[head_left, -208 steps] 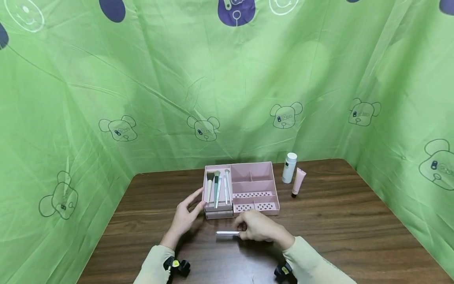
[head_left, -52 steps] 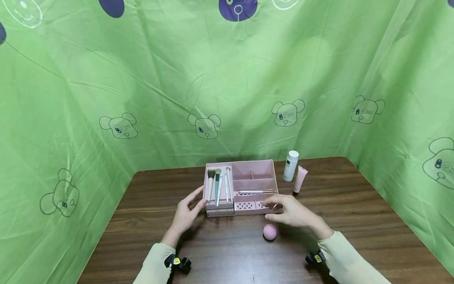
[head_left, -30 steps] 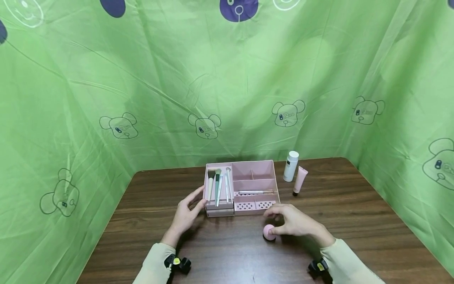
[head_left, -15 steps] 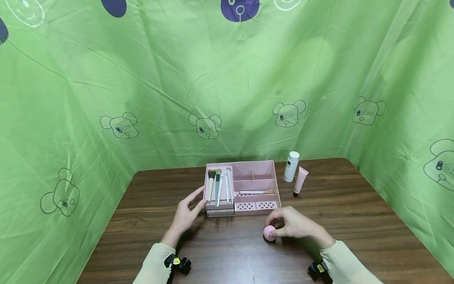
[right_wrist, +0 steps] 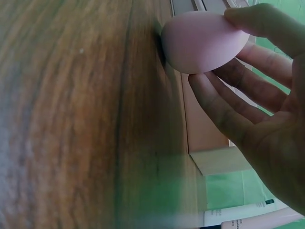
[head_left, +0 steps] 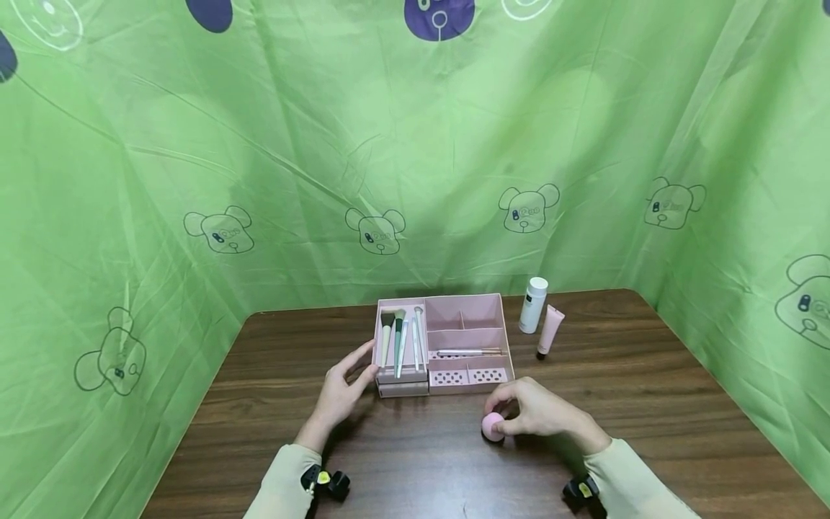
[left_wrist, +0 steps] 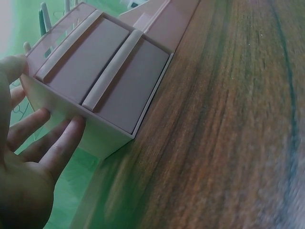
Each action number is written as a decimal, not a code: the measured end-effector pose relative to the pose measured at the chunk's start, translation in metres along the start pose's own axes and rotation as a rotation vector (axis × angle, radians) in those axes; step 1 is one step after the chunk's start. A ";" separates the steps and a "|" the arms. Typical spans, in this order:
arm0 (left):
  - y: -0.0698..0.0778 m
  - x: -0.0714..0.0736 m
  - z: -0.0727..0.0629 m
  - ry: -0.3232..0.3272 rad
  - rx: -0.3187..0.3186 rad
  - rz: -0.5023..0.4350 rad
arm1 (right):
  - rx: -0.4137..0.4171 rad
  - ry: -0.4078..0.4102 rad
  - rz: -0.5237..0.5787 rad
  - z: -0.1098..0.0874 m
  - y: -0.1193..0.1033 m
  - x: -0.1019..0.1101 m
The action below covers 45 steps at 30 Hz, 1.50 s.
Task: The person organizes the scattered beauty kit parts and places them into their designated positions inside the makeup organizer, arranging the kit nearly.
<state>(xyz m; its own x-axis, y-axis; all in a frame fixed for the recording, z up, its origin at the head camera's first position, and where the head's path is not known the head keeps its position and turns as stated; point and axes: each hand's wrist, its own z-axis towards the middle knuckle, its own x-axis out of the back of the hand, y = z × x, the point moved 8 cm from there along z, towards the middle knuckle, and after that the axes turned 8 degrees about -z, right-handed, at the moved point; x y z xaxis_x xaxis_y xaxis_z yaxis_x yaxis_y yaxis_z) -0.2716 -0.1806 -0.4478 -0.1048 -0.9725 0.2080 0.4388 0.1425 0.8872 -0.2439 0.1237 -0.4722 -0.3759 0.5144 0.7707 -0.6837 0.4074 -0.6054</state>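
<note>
A pink makeup sponge [head_left: 490, 422] stands on the wooden table just in front of the pink organizer [head_left: 481, 310]. My right hand [head_left: 540, 411] pinches it between thumb and fingertips; in the right wrist view the egg-shaped sponge [right_wrist: 202, 43] shows its rounded bottom close to the tabletop. My left hand [head_left: 338, 391] rests against the organizer's left side. In the left wrist view, the fairly straight fingers [left_wrist: 61, 148] touch that side wall, below the two drawers [left_wrist: 128, 86]. Makeup brushes [head_left: 398, 342] lie in the left tray, and slim silver sticks [head_left: 468, 352] lie across a right compartment.
A white bottle [head_left: 532, 306] stands to the right of the organizer, with a pink tube [head_left: 550, 331] upright on its black cap beside it. Green cloth [head_left: 415, 144] hangs behind the table [head_left: 648, 404] and along both sides.
Earlier my right hand held a silver stick, which now lies in the organizer. It then came down to the pink sponge and pinched it. My left hand has stayed put.
</note>
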 end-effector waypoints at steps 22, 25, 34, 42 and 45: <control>-0.003 0.000 0.002 0.010 -0.004 0.006 | 0.000 0.002 -0.088 0.027 -0.006 0.008; -0.015 0.001 0.003 0.018 -0.016 0.007 | 0.010 0.028 -0.100 0.035 -0.009 0.013; -0.037 0.003 0.000 0.015 0.011 -0.008 | 0.022 0.108 -0.166 0.052 -0.011 0.018; -0.036 0.004 0.000 0.024 0.012 0.003 | -0.018 0.167 -0.196 0.069 -0.014 0.027; -0.027 0.002 0.001 0.017 -0.001 0.006 | -0.047 0.181 -0.202 0.074 -0.013 0.029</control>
<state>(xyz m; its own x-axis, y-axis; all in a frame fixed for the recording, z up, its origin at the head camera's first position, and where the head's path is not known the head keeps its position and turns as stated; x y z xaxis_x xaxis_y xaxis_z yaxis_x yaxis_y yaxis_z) -0.2845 -0.1861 -0.4708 -0.0865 -0.9746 0.2064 0.4402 0.1484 0.8855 -0.2917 0.0774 -0.4275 -0.1139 0.5440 0.8313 -0.7020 0.5480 -0.4547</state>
